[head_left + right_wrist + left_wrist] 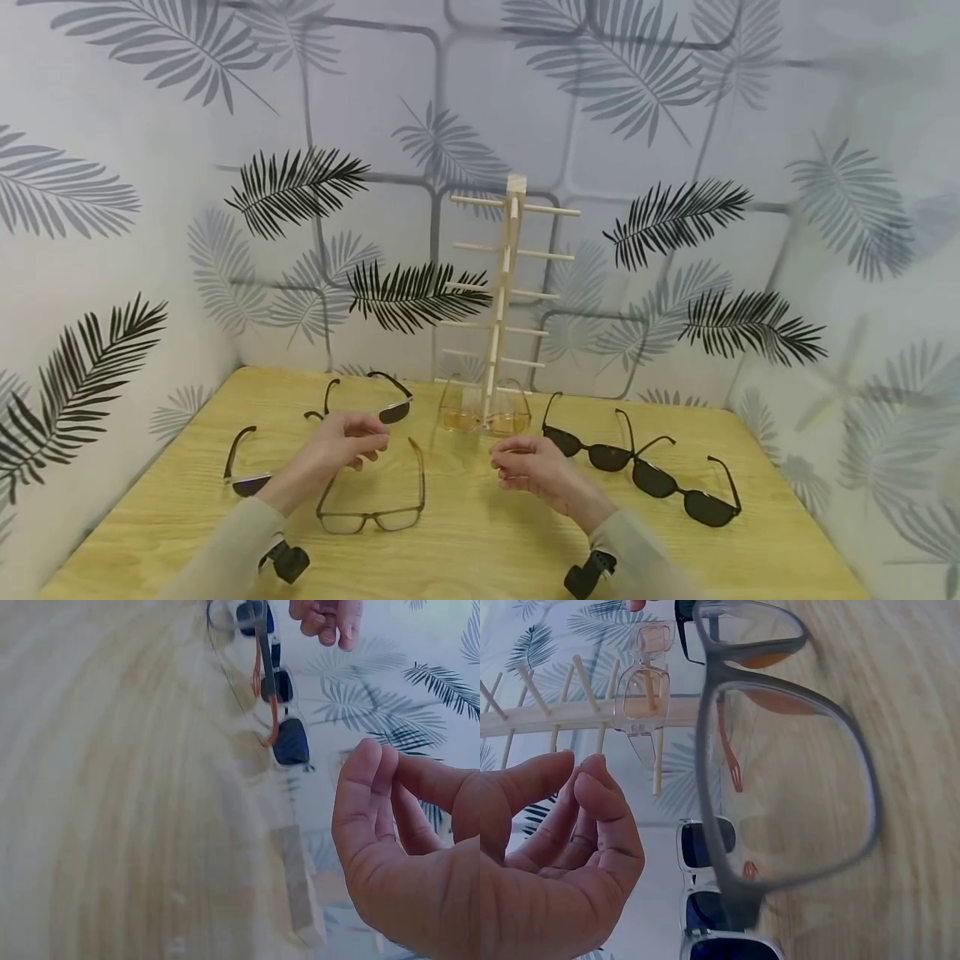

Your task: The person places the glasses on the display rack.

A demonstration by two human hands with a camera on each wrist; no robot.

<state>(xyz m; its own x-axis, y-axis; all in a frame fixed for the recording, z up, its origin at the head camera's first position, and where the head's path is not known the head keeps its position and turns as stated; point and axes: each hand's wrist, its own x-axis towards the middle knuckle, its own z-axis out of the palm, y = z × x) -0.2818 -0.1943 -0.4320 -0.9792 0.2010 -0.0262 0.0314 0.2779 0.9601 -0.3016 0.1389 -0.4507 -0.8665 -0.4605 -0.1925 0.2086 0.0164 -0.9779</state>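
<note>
My left hand [341, 442] hovers over the table with thumb and fingers loosely bent and nothing between them. Below it on the table lie the grey-framed glasses [367, 517], lenses toward me, with orange-brown temple tips. Up close in the left wrist view, the same glasses [720, 671] sit beside the hand. Opposite, my right hand [536, 471] is also raised, fingers loosely bent, holding nothing. Between and beyond the hands stands a wooden peg rack [497, 333]. Clear-framed glasses with orange lenses [510, 423] are at its foot, seemingly on the lowest pegs.
To the left lie two pale-browed dark sunglasses, one pair [393, 412] farther back, the other [251, 485] partly behind my left forearm. On the right are two black sunglasses [607, 457], the nearer pair [708, 508] almost touching the first. Leaf-patterned walls [637, 100] enclose the wooden table [465, 558].
</note>
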